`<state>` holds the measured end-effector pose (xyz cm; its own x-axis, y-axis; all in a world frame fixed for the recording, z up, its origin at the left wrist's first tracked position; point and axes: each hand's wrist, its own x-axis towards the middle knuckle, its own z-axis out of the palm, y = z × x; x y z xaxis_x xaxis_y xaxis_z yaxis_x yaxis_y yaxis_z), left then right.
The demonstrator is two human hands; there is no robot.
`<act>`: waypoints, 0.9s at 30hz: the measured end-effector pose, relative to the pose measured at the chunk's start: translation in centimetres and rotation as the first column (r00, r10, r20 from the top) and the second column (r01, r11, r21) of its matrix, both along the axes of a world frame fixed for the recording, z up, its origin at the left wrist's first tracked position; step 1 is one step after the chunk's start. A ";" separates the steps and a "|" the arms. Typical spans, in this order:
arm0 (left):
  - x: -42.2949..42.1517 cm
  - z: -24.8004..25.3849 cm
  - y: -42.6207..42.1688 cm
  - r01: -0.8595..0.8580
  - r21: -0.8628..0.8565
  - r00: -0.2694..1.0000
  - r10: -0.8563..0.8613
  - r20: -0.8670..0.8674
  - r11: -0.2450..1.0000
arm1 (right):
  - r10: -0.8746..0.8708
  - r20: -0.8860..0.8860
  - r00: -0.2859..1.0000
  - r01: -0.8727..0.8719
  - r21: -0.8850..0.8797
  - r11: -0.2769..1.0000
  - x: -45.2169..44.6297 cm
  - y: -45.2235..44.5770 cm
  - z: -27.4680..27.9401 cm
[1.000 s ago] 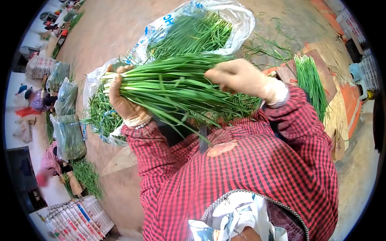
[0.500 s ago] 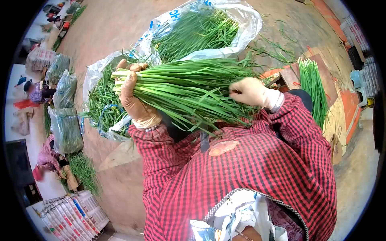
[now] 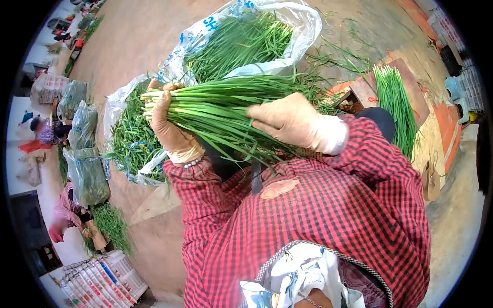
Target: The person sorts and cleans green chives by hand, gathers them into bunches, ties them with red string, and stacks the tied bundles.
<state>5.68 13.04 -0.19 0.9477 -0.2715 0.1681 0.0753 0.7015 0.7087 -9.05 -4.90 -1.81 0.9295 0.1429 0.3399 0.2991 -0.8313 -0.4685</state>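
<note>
A thick bunch of garlic chives (image 3: 215, 105) lies sideways before my chest, pale stem ends to the left and green leaves trailing right. My gloved left hand (image 3: 172, 120) is wrapped round it near the stem ends, thumb on the near side. My gloved right hand (image 3: 298, 122) is over the leafy part, its fingers drawn together on some leaves; exactly how many leaves they pinch is hidden. Just beyond the bunch stands an open clear plastic bag (image 3: 306, 38) full of chives. Left of my left hand, another plastic bag (image 3: 114, 105) holds loose, tangled greens.
A tidy bundle of chives (image 3: 395, 110) lies on a board (image 3: 413, 92) at right. Loose leaves (image 3: 339, 56) litter the floor. Filled bags (image 3: 87, 172) and stacked white crates (image 3: 105, 280) line the left side, where a co-worker (image 3: 67, 210) bends over greens.
My right hand has moved left along the leaves, from near their tips towards the middle of the bunch. My left hand keeps its hold on the stems. The whole view has shifted slightly.
</note>
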 end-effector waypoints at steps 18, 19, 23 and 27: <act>-2.8 3.0 -1.6 0.014 0.340 0.953 -0.115 0.280 0.940 | -0.064 -0.057 0.996 0.084 0.459 0.885 -1.7 -5.9 3.3; -3.7 3.4 -3.1 0.051 0.363 0.953 -0.154 0.262 0.930 | -0.012 -0.008 1.000 0.014 0.444 0.896 -0.7 -4.8 3.3; -5.7 4.5 -8.7 0.236 0.372 0.897 -0.349 0.272 0.898 | 0.233 0.149 0.961 -0.254 0.805 0.536 2.7 -2.2 1.1; -6.9 5.1 -11.7 0.334 0.134 0.912 -0.355 0.204 0.933 | 0.170 0.149 0.974 -0.213 0.856 0.471 1.7 -3.6 1.3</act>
<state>-1.26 1.37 4.87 0.7338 -0.5992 0.3200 0.1339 0.5894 0.7967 -7.37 -8.47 -0.47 0.9007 -0.0689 0.4290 0.4331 0.0654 -0.8990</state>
